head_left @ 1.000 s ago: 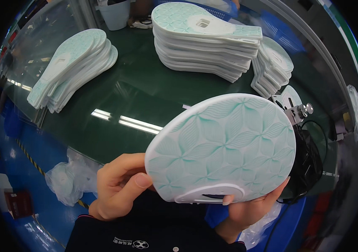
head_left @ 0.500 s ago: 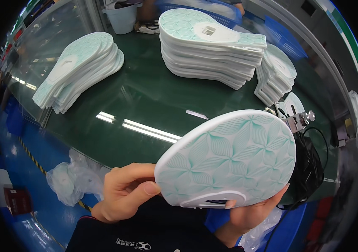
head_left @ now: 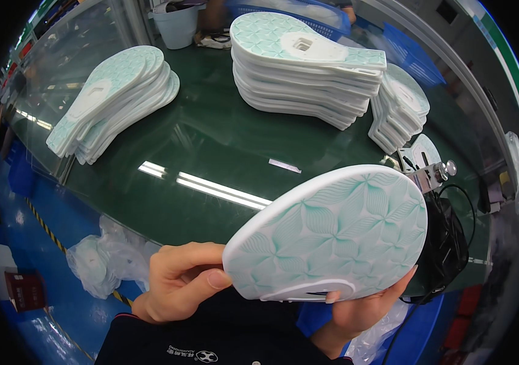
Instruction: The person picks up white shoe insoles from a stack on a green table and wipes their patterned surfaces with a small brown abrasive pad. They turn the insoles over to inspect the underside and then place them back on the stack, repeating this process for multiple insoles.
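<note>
Right now we hold 1 white shoe sole (head_left: 332,234) with a teal leaf pattern up in front of us, above the near edge of the dark green table (head_left: 210,146). Our left hand (head_left: 180,280) grips its narrow end, the thumb pressed on the patterned face and the fingers curled behind. Our right hand (head_left: 357,310) supports the lower edge from beneath, fingertips wrapped up over the rim, so both hands are closed on the same sole. It lies tilted, its broad rounded end pointing up and to our right.

On the table we see 3 stacks of matching soles: a fanned stack (head_left: 113,100) at the far left, a tall stack (head_left: 302,70) in the middle at the back, and a smaller stack (head_left: 399,112) just beside it on the right. Behind the held sole a small metal fixture (head_left: 433,173) stands at the table's right edge, with black cables (head_left: 448,243) hanging below it; what they connect to we cannot quite tell. Crumpled clear plastic bags (head_left: 98,264) lie on the blue floor (head_left: 34,237) to our left, and a white bucket (head_left: 177,27) stands at the far side of the table
</note>
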Tool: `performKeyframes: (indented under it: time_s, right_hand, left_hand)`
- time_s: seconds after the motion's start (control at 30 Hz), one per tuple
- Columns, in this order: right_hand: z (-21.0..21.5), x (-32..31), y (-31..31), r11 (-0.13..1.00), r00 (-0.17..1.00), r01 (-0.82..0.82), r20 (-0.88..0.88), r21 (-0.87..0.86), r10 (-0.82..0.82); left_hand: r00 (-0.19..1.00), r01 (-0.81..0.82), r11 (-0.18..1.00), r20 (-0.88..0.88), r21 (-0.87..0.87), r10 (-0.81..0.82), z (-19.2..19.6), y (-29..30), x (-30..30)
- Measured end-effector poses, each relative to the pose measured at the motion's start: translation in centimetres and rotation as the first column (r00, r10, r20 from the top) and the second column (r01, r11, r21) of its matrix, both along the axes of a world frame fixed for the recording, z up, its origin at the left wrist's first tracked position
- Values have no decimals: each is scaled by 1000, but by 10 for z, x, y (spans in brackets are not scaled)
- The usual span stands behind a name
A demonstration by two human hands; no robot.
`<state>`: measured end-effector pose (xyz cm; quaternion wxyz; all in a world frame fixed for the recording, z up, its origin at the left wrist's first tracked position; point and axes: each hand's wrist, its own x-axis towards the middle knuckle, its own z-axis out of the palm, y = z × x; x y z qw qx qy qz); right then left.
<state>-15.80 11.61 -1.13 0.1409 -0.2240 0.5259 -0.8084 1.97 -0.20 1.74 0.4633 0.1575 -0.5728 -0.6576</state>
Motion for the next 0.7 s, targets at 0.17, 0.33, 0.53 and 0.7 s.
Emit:
performKeyframes:
  time_s: [0.17,0.33,0.53,0.7]
  right_hand:
    - [-5,4,0,995,995,103,13,-2,-103]
    - [2,7,-3,983,981,55,-195,174,-20]
    - [15,13,-6,718,613,-472,395,-511,684]
    - [7,19,-7,827,786,-535,258,-172,562]
  left_hand:
    - [997,70,997,-37,-20,-71,-6,-4,1]
    - [993,116,993,-14,20,-116,14,-5,-12]
    - [924,7,985,377,-175,60,35,-15,-19]
    - [992,-37,999,117,-36,41,28,-20,-22]
